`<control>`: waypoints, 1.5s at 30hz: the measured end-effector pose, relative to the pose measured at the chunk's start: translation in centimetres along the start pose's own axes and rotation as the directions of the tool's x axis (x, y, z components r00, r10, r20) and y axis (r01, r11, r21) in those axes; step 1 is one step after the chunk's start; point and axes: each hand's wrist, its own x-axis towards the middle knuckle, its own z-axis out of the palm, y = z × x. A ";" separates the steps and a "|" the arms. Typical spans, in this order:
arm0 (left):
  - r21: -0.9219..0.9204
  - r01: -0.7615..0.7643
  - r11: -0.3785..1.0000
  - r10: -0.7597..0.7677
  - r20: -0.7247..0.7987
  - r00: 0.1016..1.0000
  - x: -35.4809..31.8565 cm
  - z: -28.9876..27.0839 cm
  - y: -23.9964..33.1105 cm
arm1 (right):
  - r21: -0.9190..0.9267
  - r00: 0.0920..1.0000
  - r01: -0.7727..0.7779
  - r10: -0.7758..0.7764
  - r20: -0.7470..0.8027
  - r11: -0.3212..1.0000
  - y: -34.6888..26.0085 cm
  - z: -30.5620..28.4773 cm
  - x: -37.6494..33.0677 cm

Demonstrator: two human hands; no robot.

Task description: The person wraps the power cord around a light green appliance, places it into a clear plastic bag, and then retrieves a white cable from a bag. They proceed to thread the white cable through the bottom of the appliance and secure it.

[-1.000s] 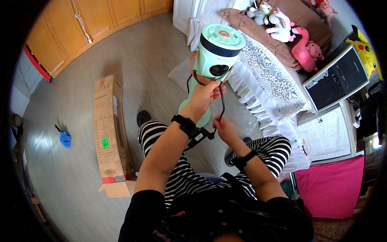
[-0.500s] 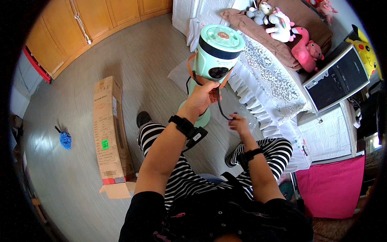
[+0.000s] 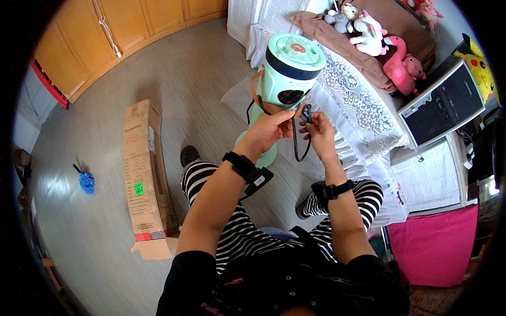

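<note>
A mint-green tower-shaped appliance (image 3: 282, 89) stands upright on the floor in front of me, with a dark band under its lid and a black oval panel. Its round base (image 3: 268, 158) is partly hidden by my left arm. An orange-brown strap (image 3: 254, 90) loops around its upper part. My left hand (image 3: 268, 129) is closed on the black power cord (image 3: 296, 150) below the panel, close against the appliance. To its right, my right hand (image 3: 322, 134) pinches the cord's plug end (image 3: 307, 111). The cord hangs in a loop between both hands.
A long cardboard box (image 3: 145, 174) lies left of my legs, one end flap open. A blue duster (image 3: 86, 181) is farther left on the floor. Wooden cabinets (image 3: 126, 26) line the back. At right are a lace-covered bed (image 3: 353, 89), plush toys (image 3: 403, 68) and a computer tower (image 3: 445, 100).
My right hand has moved up toward the appliance, bringing the plug end beside my left hand. The cord now bends into a loop. The appliance's top has shifted slightly right in view.
</note>
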 end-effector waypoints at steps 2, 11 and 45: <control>0.010 0.017 1.000 -0.017 0.019 1.000 0.0 0.0 0.1 | 0.146 0.999 -0.038 0.035 0.020 0.989 1.1 0.4 0.4; 0.063 0.090 0.994 -0.094 0.080 0.992 -0.5 0.1 0.5 | 0.282 0.998 0.048 -0.057 0.023 0.958 1.3 1.5 1.4; 0.070 -0.003 0.998 -0.001 0.057 0.998 -0.4 0.9 0.0 | 0.712 0.971 -0.132 -0.055 0.233 0.690 -3.2 0.7 0.9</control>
